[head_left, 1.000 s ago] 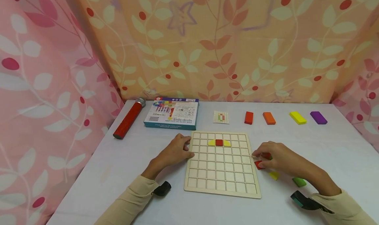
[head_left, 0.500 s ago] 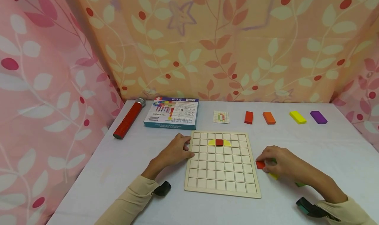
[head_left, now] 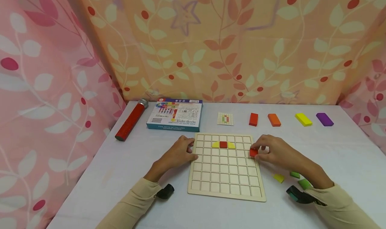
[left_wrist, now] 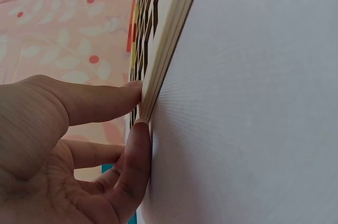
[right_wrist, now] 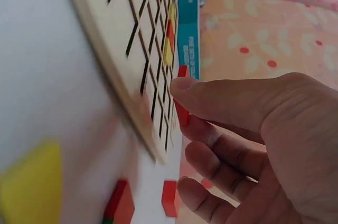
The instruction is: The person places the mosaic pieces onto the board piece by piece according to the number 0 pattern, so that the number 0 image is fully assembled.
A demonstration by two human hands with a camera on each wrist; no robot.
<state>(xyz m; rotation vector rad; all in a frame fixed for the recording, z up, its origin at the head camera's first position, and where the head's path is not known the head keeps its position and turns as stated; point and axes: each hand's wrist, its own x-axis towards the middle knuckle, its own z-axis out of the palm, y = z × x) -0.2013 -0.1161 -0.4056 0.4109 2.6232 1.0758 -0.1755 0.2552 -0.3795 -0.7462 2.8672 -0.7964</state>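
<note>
A wooden grid board (head_left: 224, 178) lies flat on the white table. My left hand (head_left: 178, 153) holds its left edge, thumb against the rim in the left wrist view. My right hand (head_left: 280, 153) pinches a small red square tile (head_left: 253, 152) between thumb and fingers, over the board's right edge. In the right wrist view the thumb covers part of this red tile (right_wrist: 182, 112). On the board, a red square (head_left: 223, 144) sits between two yellow pieces (head_left: 215, 144) with curved edges. A loose yellow piece (head_left: 278, 178) and green pieces (head_left: 305, 183) lie beneath the right forearm.
Behind the board are a small pattern card (head_left: 225, 119), a flat box (head_left: 176, 115) and a red tube (head_left: 131, 122) with a silvery end. Red (head_left: 253, 119), orange (head_left: 274, 120), yellow (head_left: 303, 119) and purple blocks (head_left: 324, 119) line the back right. Patterned curtains surround the table.
My right hand has picked up the red tile from beside the board and carried it up and left to the board's right edge. The left hand has stayed put.
</note>
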